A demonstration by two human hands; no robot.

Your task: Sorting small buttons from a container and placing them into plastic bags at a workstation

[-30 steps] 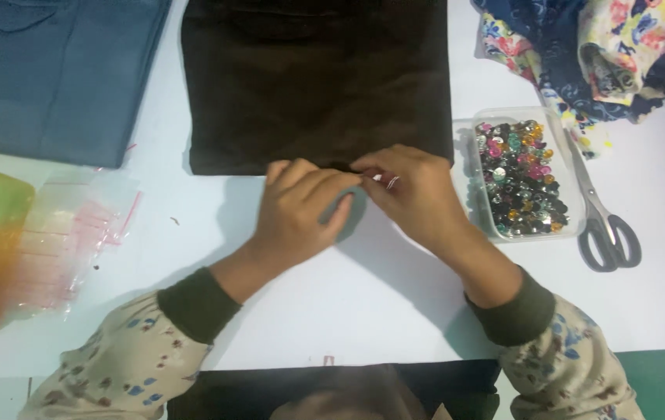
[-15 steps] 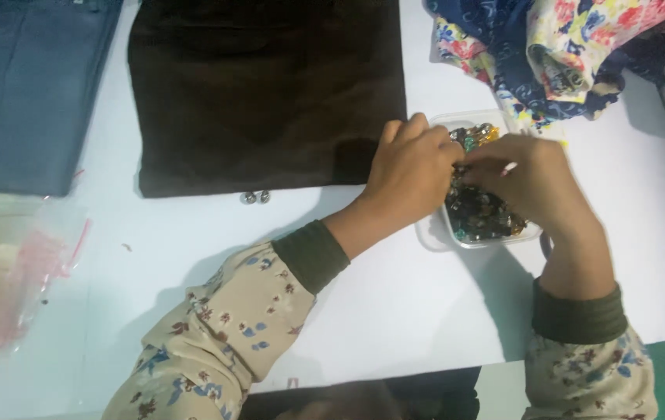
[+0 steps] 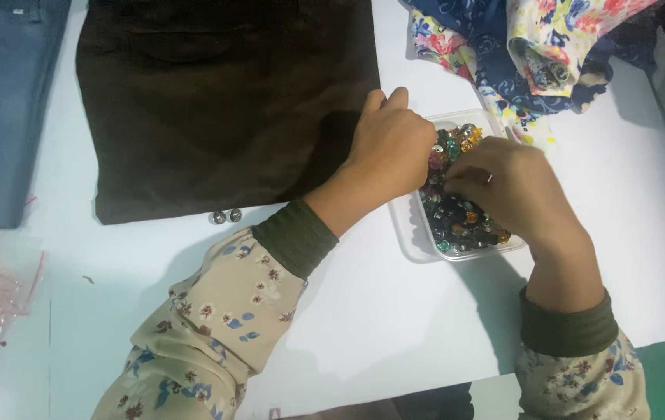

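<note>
A brown cloth (image 3: pixel 223 101) fills the upper left. Right of centre, a clear tray (image 3: pixel 410 233) holds small beads (image 3: pixel 457 218), likely hard, light, slippery; best pinched singly. Left hand (image 3: pixel 391 148) curls on its rim; right hand (image 3: pixel 511 187) pinches among them, grasp hidden.

We have one head-worn view, looking steeply down and close onto the white worktop (image 3: pixel 363 327) from the person's own side, its far edge probably out of frame.
</note>
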